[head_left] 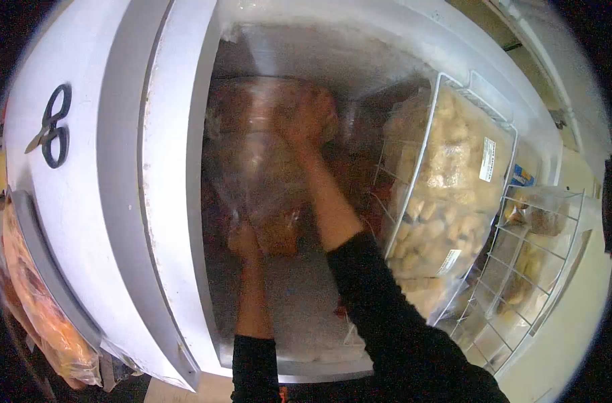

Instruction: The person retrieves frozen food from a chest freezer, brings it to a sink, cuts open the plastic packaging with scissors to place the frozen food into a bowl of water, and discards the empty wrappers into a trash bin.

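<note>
Deep inside a frosty chest freezer (272, 322) lies a large clear plastic bag (252, 158) with dim, brownish contents. At the bag's near end, my left hand (244, 242) is closed on the gathered plastic. My right hand (302, 124) reaches farther in and touches the far right part of the bag; its fingers are blurred in the dark. A small orange-brown pack (280, 232) shows just right of my left hand. Haze and shadow hide what the large bag holds.
A wire basket (420, 154) on the right holds bags of pale frozen pieces (433, 221), with white labels. Beyond it hangs another wire rack (521, 269) with packs. Black-handled scissors (56, 127) lie on the white surface at left, above an orange wrapped package (44, 289).
</note>
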`<state>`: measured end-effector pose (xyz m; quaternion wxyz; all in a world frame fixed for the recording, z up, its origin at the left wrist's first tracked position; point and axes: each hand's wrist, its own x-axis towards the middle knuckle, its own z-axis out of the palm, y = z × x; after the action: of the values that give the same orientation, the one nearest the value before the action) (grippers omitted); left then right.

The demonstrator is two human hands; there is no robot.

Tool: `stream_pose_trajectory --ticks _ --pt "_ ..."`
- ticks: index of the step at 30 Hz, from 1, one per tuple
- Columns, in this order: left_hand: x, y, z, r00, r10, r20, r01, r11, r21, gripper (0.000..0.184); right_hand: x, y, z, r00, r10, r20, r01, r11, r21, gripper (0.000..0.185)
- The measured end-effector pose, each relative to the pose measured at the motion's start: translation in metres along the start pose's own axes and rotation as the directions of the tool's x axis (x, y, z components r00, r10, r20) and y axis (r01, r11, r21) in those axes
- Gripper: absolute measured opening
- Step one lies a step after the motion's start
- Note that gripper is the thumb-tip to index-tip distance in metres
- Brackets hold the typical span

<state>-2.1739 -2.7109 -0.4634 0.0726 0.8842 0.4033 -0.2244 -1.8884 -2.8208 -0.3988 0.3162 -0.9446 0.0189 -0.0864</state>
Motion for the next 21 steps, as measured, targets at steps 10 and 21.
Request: stream_pose_trajectory --ticks 10,21 --pt "0.021 0.018 -0.010 0.983 0.154 0.097 -0.144 0.985 -0.098 0.051 -0.111 -0.003 0.063 0.851 -0.310 0.424 0.307 0.949 0.078 0.048" --pt "0.042 0.083 -0.002 0.936 0.283 0.207 -0.186 0.901 -0.393 0.050 -0.109 0.012 0.068 0.834 -0.328 0.443 0.342 0.938 0.051 0.051"
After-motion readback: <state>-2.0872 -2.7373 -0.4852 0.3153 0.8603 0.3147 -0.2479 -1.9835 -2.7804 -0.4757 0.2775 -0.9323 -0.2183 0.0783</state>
